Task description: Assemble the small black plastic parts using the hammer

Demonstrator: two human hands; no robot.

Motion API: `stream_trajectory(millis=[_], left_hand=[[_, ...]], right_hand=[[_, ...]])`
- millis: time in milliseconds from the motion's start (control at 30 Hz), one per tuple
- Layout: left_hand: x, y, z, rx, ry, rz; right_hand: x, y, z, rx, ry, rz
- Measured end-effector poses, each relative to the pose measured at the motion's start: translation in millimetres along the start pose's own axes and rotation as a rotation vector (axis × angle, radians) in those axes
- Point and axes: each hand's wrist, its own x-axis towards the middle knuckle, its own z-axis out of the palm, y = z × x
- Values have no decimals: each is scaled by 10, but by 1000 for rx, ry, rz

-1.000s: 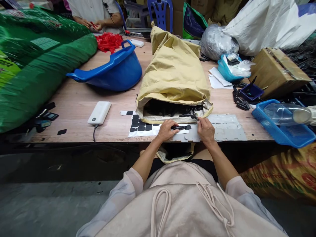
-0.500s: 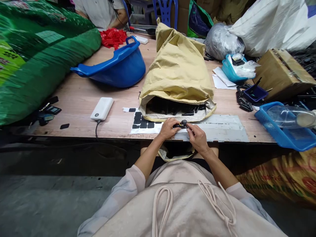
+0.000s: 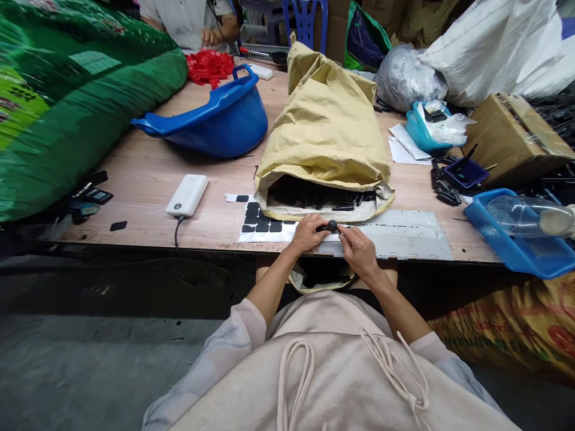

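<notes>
Between my two hands is a small black part with a round knob-like head (image 3: 332,225), too small to name more closely. My left hand (image 3: 308,233) pinches it from the left, and the fingertips of my right hand (image 3: 358,246) close on its right side. Just under them lie a white sheet with black rounded-square stickers (image 3: 262,226) and a grey board (image 3: 406,234) along the table edge. Right behind my hands gapes a yellow paper sack (image 3: 332,137) lying on its side, with black pieces (image 3: 344,200) in its mouth.
A white power bank (image 3: 187,195) with a cable and a blue basin (image 3: 215,123) stand to the left, beside a big green sack (image 3: 90,114). On the right are a blue basket (image 3: 516,245) and a cardboard box (image 3: 516,134). Across the table sits another person (image 3: 186,24).
The round head of the black part has shifted slightly left and down and now faces up more. Both my hands keep their grip. Across the table, the other person's hand has come into view.
</notes>
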Motion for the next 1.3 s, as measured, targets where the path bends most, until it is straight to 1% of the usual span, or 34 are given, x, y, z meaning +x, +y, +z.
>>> stream_trajectory(millis=[133, 300, 400, 500, 600, 733, 833, 1067, 1200, 1300], left_hand=[[-2, -3, 4, 1, 4, 0], [-2, 7, 5, 10, 15, -12], [-3, 14, -1, 9, 7, -11], [-7, 20, -8, 21, 5, -20], [-12, 24, -11, 27, 2, -25], [-16, 33, -13, 28, 2, -29], [-20, 39, -14, 32, 5, -31], [-38, 17, -7, 61, 5, -17], [-32, -45, 7, 67, 6, 28], [-40, -66, 6, 70, 38, 77]], right_hand=[[1, 11, -75, 0, 66, 17], [-53, 41, -56, -1, 15, 53], [-35, 91, -64, 13, 46, 73], [44, 202, -125, -2, 117, 93], [130, 378, -190, -107, 156, 127], [169, 614, -197, -283, 140, 165], [141, 700, -146, -353, 115, 172], [76, 658, -53, -436, 97, 140], [75, 648, -37, -474, 103, 131], [74, 653, -25, -481, 108, 130]])
